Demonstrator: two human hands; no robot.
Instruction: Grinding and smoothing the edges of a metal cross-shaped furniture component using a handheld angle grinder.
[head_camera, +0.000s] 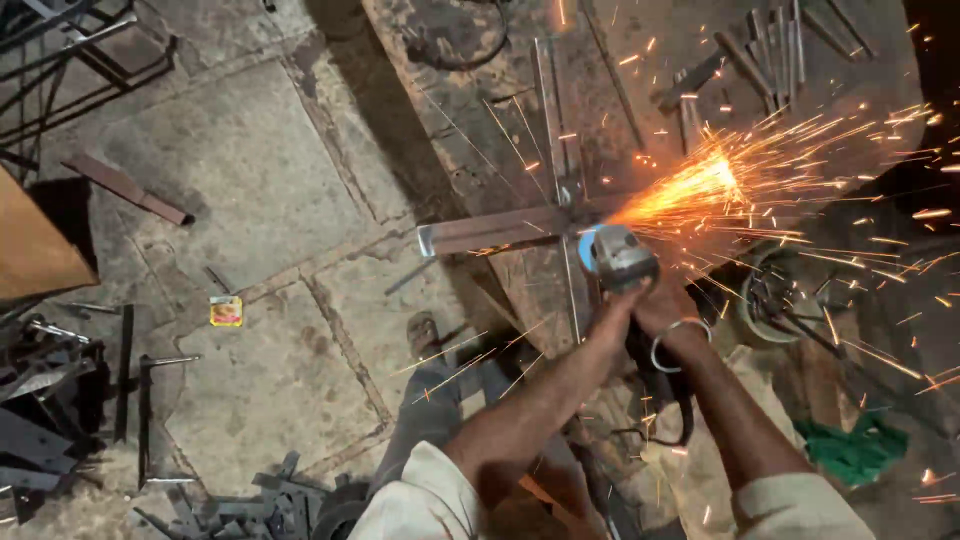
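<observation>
Sleeves in pale cloth frame the bottom edge, and both forearms reach up the middle to a grinder (620, 258). Left hand (612, 305) wraps closed around its body from below; right hand (668, 300), a bangle (680, 340) on its wrist, grips the rear just beside it. Its head rests on a flat steel bar (490, 232) that crosses a thin rod (552, 130), throwing sparks (700, 185) to the right. A foot (425, 335) stands below the bar. Scrap metal (60, 400) lies left, a green cloth (855, 450) right.
</observation>
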